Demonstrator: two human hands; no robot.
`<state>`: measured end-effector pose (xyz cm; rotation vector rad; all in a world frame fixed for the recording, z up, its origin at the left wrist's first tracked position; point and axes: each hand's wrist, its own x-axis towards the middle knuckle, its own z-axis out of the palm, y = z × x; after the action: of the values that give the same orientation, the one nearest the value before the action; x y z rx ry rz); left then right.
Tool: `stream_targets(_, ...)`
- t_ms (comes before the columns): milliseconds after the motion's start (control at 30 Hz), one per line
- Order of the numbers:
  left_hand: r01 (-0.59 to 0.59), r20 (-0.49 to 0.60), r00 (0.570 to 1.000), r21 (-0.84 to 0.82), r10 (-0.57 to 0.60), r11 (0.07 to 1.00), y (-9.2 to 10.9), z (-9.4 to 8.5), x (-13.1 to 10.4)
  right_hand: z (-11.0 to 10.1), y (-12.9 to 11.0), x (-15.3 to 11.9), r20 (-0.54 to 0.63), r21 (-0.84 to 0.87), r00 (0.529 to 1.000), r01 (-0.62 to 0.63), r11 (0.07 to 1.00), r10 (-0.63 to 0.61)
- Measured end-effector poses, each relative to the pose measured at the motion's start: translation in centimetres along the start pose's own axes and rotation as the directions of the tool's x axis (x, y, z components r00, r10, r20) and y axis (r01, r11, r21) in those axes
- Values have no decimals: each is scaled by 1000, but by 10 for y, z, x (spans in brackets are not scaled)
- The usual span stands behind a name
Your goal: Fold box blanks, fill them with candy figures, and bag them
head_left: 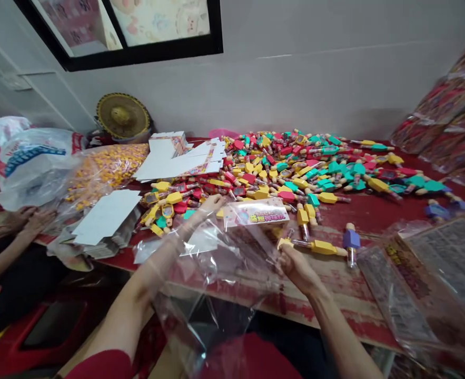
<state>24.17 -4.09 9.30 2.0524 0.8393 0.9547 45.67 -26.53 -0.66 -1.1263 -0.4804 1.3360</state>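
A clear plastic bag (pixel 220 258) hangs in front of me, stretched between my two hands over the table's front edge. My left hand (pixel 211 205), its fingers closed at the bag's far edge, is beside the left end of a printed pink-and-white box (pixel 256 212). Lower and to the right, my right hand (pixel 293 260) pinches the other side of the bag. The box stands on the table behind the film; whether any of it is inside the bag I cannot tell. Yellow toy pieces (pixel 323 247) lie just beyond my right hand.
Many colourful toy pieces (pixel 271 163) are heaped along the wall. Flat white cartons (pixel 108 216) are stacked at left, near a co-worker's hands (pixel 35 221). Film-wrapped packs (pixel 425 279) lie at right, with more packs (pixel 449 116) piled behind. A window (pixel 137 26) is above.
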Motion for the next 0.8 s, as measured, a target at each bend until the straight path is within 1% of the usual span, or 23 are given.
stream_targets(33, 50, 57, 997, 45, -52, 998, -1, -2, -5, -7, 7, -9, 44, -40, 999, -29, 999, 31)
stream_targets(67, 108, 137, 983, 95, -120, 990, -2, -4, -12, -15, 11, -19, 87, -97, 994, -62, 993, 71)
stream_targets(100, 161, 230, 954, 144, -192, 976, -1, -5, -23, -25, 13, -29, 131, -162, 984, -98, 982, 119)
stream_targets(133, 205, 340, 905, 179, -256, 962, 1, -5, -36, -35, 15, -38, 170, -222, 970, -132, 966, 172)
stream_targets(167, 243, 455, 837, 188, -304, 952, 3, -4, -51, -46, 16, -48, 207, -268, 952, -169, 948, 228)
stream_targets(200, 280, 554, 766, 169, -326, 945, 5, -2, -66, -56, 17, -58, 240, -299, 929, -206, 932, 282)
stream_targets(233, 315, 613, 720, 130, -326, 940, 7, 1, -78, -65, 17, -67, 264, -311, 907, -241, 919, 328)
stream_targets(267, 342, 632, 705, 95, -322, 935, 8, 5, -86, -72, 18, -76, 280, -310, 889, -275, 910, 364)
stream_targets(300, 353, 613, 722, 69, -319, 933, 8, 9, -90, -76, 18, -84, 288, -302, 874, -304, 903, 391)
stream_targets(333, 342, 564, 764, 57, -313, 938, 7, 12, -88, -76, 19, -91, 290, -293, 866, -325, 899, 407)
stream_targets(367, 308, 492, 818, 64, -299, 949, 5, 16, -82, -73, 20, -97, 290, -283, 865, -331, 900, 409)
stream_targets(400, 264, 423, 864, 84, -274, 961, 1, 19, -72, -66, 22, -101, 289, -274, 870, -325, 905, 399)
stream_targets(433, 218, 377, 894, 105, -241, 970, -3, 21, -60, -56, 26, -103, 299, -270, 873, -309, 912, 385)
stream_targets(467, 182, 353, 911, 119, -213, 976, -8, 23, -47, -44, 31, -103, 321, -270, 873, -288, 919, 368)
stream_targets(567, 141, 343, 925, 91, -164, 986, -20, 31, -11, -3, 54, -95, 382, -245, 877, -209, 947, 293)
stream_targets(600, 134, 349, 926, 59, -146, 989, -23, 35, -2, 9, 62, -92, 384, -240, 885, -180, 954, 264)
stream_targets(667, 113, 360, 927, 6, -108, 994, -29, 45, 12, 27, 75, -84, 345, -241, 919, -108, 964, 189)
stream_targets(733, 92, 369, 926, -8, -82, 996, -33, 55, 22, 35, 82, -77, 295, -269, 948, -39, 962, 121)
stream_targets(800, 79, 348, 934, 20, -81, 997, -34, 62, 26, 33, 83, -72, 253, -291, 965, 4, 957, 73)
